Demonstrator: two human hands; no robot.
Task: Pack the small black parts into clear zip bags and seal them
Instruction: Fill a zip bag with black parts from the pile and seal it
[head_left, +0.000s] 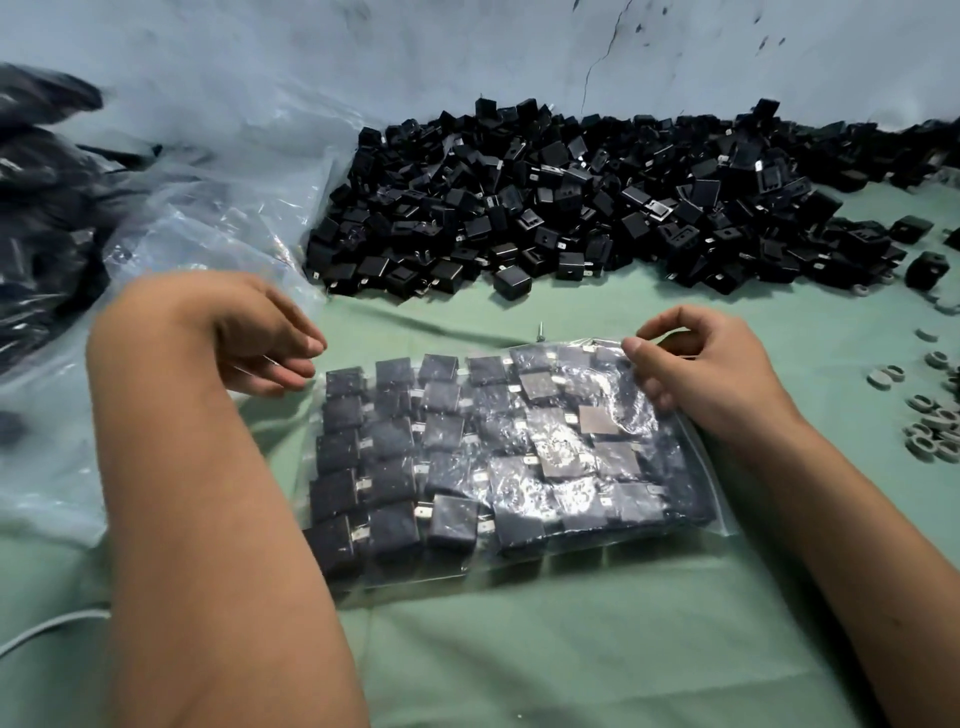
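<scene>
The filled zip bag (498, 462) is laid flat on the green cloth (571, 649), its far edge running left to right, pinched at the right corner by the right hand (696, 374), while the loosely curled, empty left hand (260, 332) is held just beside the left corner.

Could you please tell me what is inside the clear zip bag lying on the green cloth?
The zip bag holds small black parts with metal tabs, laid in rough rows. Glare on the plastic hides some; any lower layer is covered.
</scene>
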